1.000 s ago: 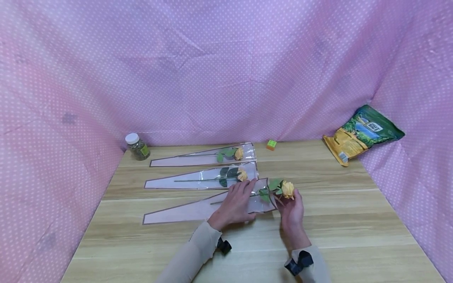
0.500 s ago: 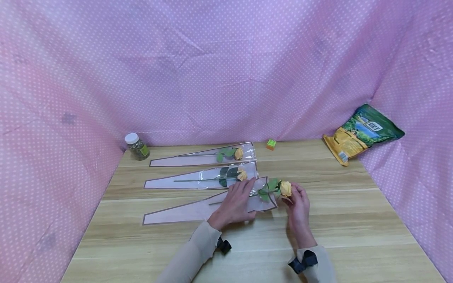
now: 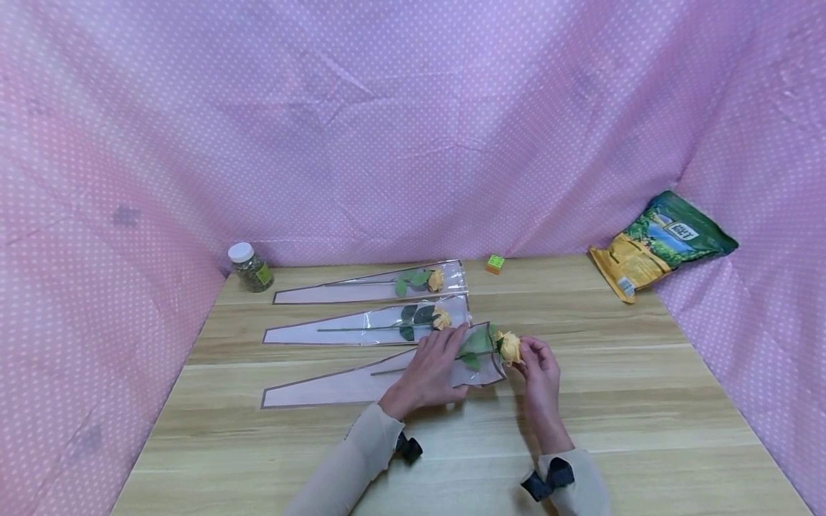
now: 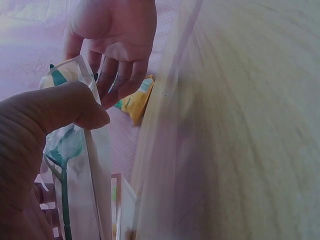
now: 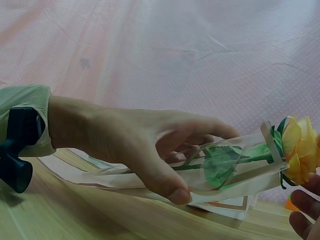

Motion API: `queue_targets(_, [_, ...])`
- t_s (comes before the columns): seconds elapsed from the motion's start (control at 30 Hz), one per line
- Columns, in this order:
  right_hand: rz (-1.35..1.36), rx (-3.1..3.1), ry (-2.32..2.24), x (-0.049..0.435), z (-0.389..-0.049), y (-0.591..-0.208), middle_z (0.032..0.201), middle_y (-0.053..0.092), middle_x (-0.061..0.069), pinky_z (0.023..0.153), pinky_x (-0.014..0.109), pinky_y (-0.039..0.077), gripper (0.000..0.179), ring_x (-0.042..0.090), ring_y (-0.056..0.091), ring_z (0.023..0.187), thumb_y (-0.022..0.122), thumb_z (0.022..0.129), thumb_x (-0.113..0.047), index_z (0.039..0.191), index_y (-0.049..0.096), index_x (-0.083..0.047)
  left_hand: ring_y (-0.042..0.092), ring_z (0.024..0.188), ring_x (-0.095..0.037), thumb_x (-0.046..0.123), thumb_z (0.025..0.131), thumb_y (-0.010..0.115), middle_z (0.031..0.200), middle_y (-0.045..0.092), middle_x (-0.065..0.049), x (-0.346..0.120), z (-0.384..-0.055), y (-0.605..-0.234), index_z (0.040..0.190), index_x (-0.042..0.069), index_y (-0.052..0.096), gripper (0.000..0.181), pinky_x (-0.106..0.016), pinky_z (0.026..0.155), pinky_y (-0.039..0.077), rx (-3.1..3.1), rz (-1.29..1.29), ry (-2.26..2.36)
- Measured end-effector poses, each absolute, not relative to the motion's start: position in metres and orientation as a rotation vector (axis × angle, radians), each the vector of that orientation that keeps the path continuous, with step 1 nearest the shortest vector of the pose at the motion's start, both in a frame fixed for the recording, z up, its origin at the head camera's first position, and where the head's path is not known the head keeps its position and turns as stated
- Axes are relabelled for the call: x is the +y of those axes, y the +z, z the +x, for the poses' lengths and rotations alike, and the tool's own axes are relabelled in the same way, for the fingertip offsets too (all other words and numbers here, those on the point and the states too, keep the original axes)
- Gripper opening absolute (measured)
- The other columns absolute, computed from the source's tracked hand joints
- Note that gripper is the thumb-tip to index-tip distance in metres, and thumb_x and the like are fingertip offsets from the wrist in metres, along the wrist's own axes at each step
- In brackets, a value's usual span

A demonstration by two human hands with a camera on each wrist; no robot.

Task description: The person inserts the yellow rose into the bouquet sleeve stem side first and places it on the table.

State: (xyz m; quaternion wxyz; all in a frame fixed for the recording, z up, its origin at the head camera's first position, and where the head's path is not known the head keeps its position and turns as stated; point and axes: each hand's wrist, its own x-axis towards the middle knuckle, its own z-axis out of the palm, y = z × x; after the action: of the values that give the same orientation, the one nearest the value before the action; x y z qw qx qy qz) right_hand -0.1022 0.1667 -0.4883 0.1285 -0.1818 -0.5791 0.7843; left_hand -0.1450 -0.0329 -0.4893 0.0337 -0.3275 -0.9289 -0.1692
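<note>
A glass jar with a white lid (image 3: pixel 249 267) stands at the far left corner of the light wooden table (image 3: pixel 645 401), well left of the nearest clear tapered plastic sleeve with a brown border (image 3: pixel 335 385). Two more clear sleeves, each holding a yellow rose, lie behind that nearest sleeve: the rear wrapped rose (image 3: pixel 377 285) farthest back, the middle wrapped rose (image 3: pixel 374 326) just behind the nearest sleeve.

The nearest sleeve lies flat, narrow end to the left, wide mouth to the right. The left hand (image 3: pixel 427 373) rests on its wide end; the right wrist view shows the thumb (image 5: pixel 167 187) under the lifted mouth edge and the fingers on top, so this grip pinches the sleeve mouth.

The yellow artificial rose with green stem and leaves (image 3: pixel 508 346) lies partly inside this sleeve: stem and leaves within, blossom just outside the mouth on the right. The right hand (image 3: pixel 539 373) is just right of the sleeve mouth, fingertips curled at the blossom; its grip holds the blossom lightly.

A small orange and green cube (image 3: pixel 495 264) sits behind and right of the sleeve mouth, at the table's rear edge. A green and yellow snack bag (image 3: pixel 658 244) leans on the pink dotted cloth (image 3: pixel 413 129) well to the right.
</note>
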Motion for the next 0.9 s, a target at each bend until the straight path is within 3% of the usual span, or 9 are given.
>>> queue_targets(0.27, [-0.513, -1.776, 2.257, 0.163, -0.101, -0.489, 0.098, 0.063, -0.013, 0.079, 0.017, 0.054, 0.009, 0.001, 0.062, 0.087, 0.054, 0.103, -0.017, 0.104, 0.063, -0.019, 0.047, 0.126, -0.025, 0.045, 0.073, 0.080, 0.146, 0.047, -0.007, -0.033, -0.145, -0.488, 0.159, 0.014, 0.017, 0.111, -0.045, 0.108, 0.042, -2.847, -1.014, -0.519])
queue_targets(0.63, [-0.474, -1.876, 2.245, 0.159, -0.102, -0.491, 0.098, 0.063, -0.014, 0.080, 0.016, 0.054, 0.014, 0.000, 0.060, 0.091, 0.057, 0.100, -0.011, 0.112, 0.065, -0.006, 0.048, 0.124, -0.024, 0.044, 0.072, 0.081, 0.143, 0.048, -0.006, -0.032, -0.144, -0.487, 0.159, 0.011, 0.020, 0.111, -0.041, 0.103, 0.042, -2.848, -1.009, -0.510])
queue_targets(0.9, [-0.456, -1.872, 2.259, 0.153, -0.103, -0.492, 0.095, 0.063, -0.013, 0.077, 0.015, 0.053, 0.008, 0.001, 0.059, 0.089, 0.060, 0.098, -0.009, 0.096, 0.064, -0.015, 0.049, 0.123, -0.023, 0.044, 0.071, 0.081, 0.141, 0.049, -0.005, -0.032, -0.144, -0.487, 0.159, 0.011, 0.020, 0.112, -0.040, 0.101, 0.042, -2.843, -1.000, -0.492])
